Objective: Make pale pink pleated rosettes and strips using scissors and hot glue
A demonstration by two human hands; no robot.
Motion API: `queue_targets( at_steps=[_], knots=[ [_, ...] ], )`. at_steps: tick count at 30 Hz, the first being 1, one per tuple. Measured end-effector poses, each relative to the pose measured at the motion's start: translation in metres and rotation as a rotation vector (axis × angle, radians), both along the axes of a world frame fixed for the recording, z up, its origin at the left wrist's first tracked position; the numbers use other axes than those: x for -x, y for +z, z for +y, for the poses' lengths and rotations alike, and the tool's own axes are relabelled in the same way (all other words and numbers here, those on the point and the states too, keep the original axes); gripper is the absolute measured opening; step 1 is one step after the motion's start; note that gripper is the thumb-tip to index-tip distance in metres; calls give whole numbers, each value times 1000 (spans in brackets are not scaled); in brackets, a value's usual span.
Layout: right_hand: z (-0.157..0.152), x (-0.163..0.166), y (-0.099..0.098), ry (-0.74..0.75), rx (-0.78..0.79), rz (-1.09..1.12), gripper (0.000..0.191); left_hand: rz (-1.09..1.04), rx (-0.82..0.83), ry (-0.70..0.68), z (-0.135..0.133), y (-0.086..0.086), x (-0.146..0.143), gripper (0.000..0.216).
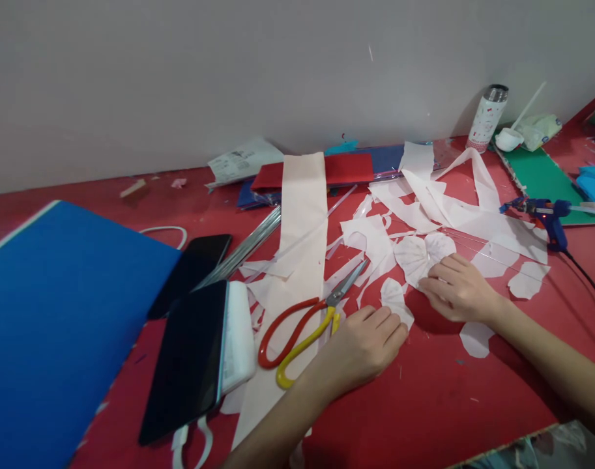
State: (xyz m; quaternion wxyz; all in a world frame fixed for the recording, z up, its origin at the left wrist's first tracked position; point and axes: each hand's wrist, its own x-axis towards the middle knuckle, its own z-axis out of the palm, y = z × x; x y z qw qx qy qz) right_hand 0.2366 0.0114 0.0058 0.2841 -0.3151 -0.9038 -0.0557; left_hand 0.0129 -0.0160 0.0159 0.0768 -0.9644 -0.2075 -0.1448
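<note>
My right hand pinches the lower right edge of a pleated white heart-shaped piece, paper or thin fabric. Beside it, my left hand rests low over the table with curled fingers against a smaller white petal-shaped piece; its fingertips are partly hidden. Just left of that hand lie scissors with one red and one yellow handle, blades pointing away. White cut-offs are strewn beyond both hands. A loose white petal shape lies below my right wrist, and another petal shape farther right.
On the red table are a blue board, a black phone, a tablet-like device with white cables and a long cream strip. A blue glue gun, flask and green board are at right.
</note>
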Motion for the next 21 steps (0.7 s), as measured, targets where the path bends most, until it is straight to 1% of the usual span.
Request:
queue_targets(
  at_steps=[2, 4, 6, 7, 11, 13, 15, 17, 21],
  knots=[
    [-7, 6, 2, 93, 130, -7, 15, -55, 19, 18, 1, 0, 1, 16],
    [-12, 12, 2, 159, 240, -41, 19, -140, 33, 40, 2, -2, 2, 14],
    [-14, 17, 0, 177, 286, -79, 26, -233, 48, 70, 3, -5, 3, 12],
    [-14, 19, -3, 170, 281, -93, 27, -271, 55, 89, 3, -6, 3, 11],
    [-11, 24, -13, 93, 148, -108, 14, -348, 78, 161, 3, -7, 3, 8],
    [-11, 26, -15, 71, 60, -102, 14, -349, 99, 180, 2, -7, 3, 6],
    [-11, 28, -15, 66, -25, -105, 18, -315, 106, 199, 2, -6, 3, 16],
    [-12, 28, -13, 66, -100, -126, 21, -252, 81, 249, 2, -7, 2, 23],
    [-15, 29, -9, 67, -207, -150, 20, -100, -22, 377, 3, -9, -1, 17]
  ],
)
